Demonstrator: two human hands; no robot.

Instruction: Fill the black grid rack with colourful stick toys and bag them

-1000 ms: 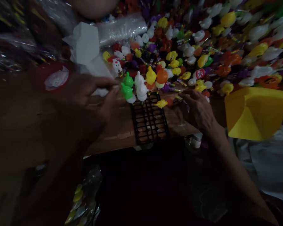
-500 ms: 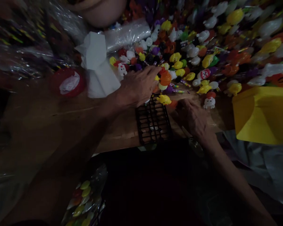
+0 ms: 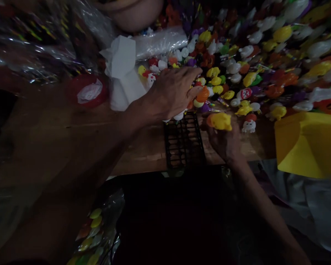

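Observation:
My right hand point(image 3: 225, 142) is closed around the lower part of a small yellow animal-shaped toy point(image 3: 221, 121) with an orange end; its grip is partly hidden beneath the toy. My left hand point(image 3: 175, 90) reaches palm-down over the near edge of the toy pile, fingers stretched and thumb apart. Close to its thumb is an orange round toy point(image 3: 202, 94). White pieces point(image 3: 179, 116) show under the left palm, at the top of a black slotted rack point(image 3: 184, 143). This rack lies flat between my hands at the table's front edge.
Colourful small plastic toys point(image 3: 253, 79) heap across the back and right. At left are a red bowl point(image 3: 71, 90) with white paper inside, a folded white sheet point(image 3: 123, 57) and clear plastic wrap point(image 3: 161, 42). A yellow container point(image 3: 306, 143) stands at right on the table point(image 3: 138, 154).
My right hand has raised the yellow toy and moved it right, away from the rack. My left hand's thumb and fingers have spread wider over the pile. The view has shifted slightly.

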